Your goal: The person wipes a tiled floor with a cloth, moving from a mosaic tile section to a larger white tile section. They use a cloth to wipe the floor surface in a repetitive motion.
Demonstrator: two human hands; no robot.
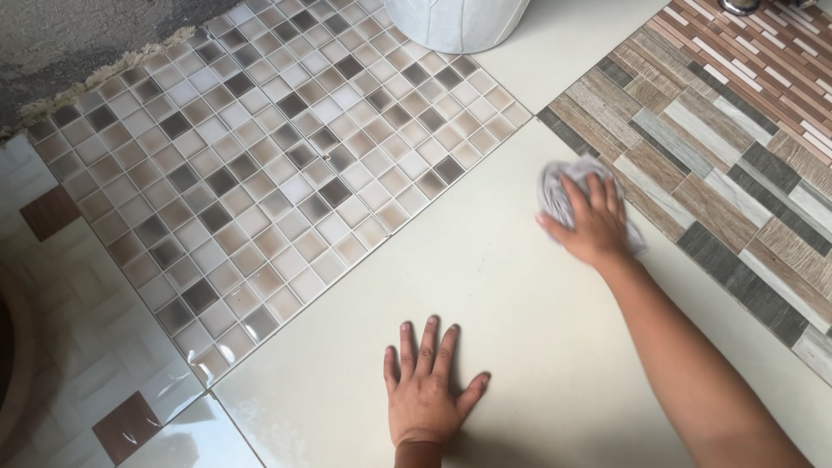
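Head view, looking down at a tiled floor. I see the right hand (589, 224) pressed down on a crumpled grey cloth (563, 186), fingers close together and curled over it; the cloth lies on the plain cream tile (511, 286) right at its seam with the wood-pattern tile (719, 173). Most of the cloth is hidden under the palm; only its upper bunch and a thin edge past the hand's far side show, so I cannot judge its full shape. The motion blur there makes its folds hard to read. The left hand (426, 386) lies flat on the same cream tile, fingers spread, holding nothing, well apart from the cloth; its wrist is cut off by the bottom edge. To the left sits a mosaic tile (260, 173) of small brown, grey and white squares. A white round container (455, 22) stands at the top, cropped by the frame so only its base shows. A metallic object in the top right corner is too cropped to identify.
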